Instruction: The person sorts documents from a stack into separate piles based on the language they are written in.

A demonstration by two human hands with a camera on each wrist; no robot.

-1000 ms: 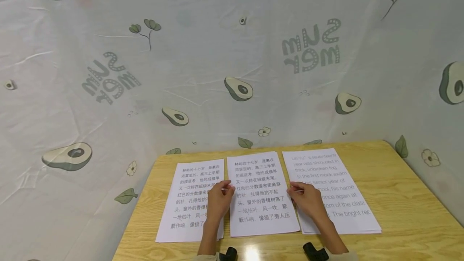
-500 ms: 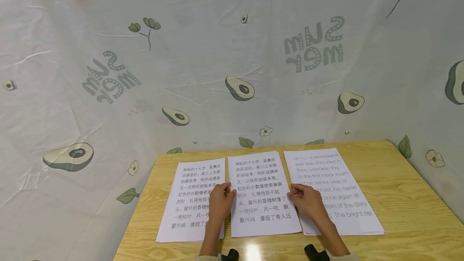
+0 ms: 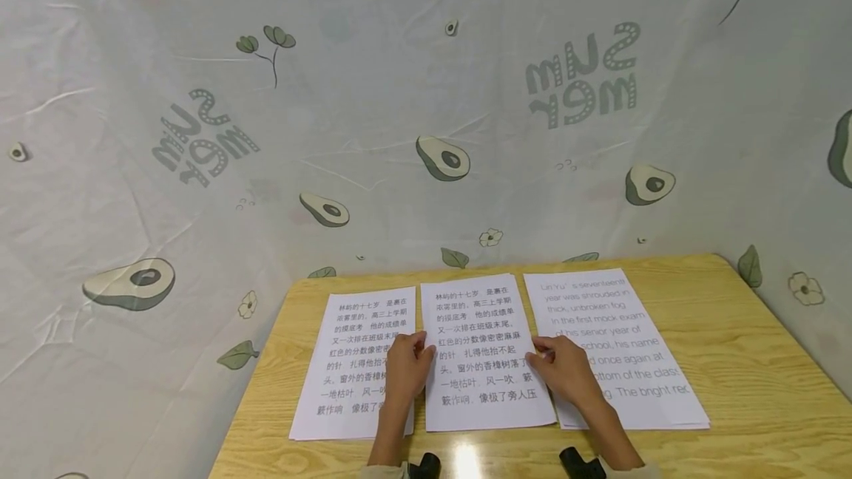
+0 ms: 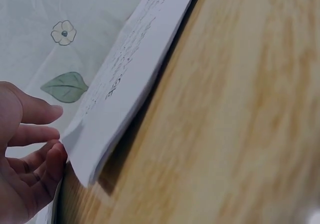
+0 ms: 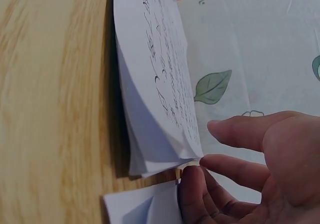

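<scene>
A middle stack of printed paper sheets (image 3: 476,375) lies on the table between the two hands. My left hand (image 3: 407,368) is at its left edge; in the left wrist view the index fingertip (image 4: 52,135) meets that edge, the thumb a little apart from it. Opposite it, my right hand (image 3: 562,364) touches the right edge with the index fingertip, and the thumb (image 5: 225,131) hovers over the sheets. Their corner bends upward and the layers fan slightly in the right wrist view. Other fingers curl loosely beside the edges.
Another Chinese-text stack (image 3: 353,368) lies to the left, partly under the left hand. At the right is an English-text stack (image 3: 639,361), overlapped by the right hand. Behind the wooden table (image 3: 765,361) hangs a curtain (image 3: 373,94) with avocado prints.
The whole scene shifts slightly in the head view. Both hands stay at the middle stack's sides, with only slight finger movement.
</scene>
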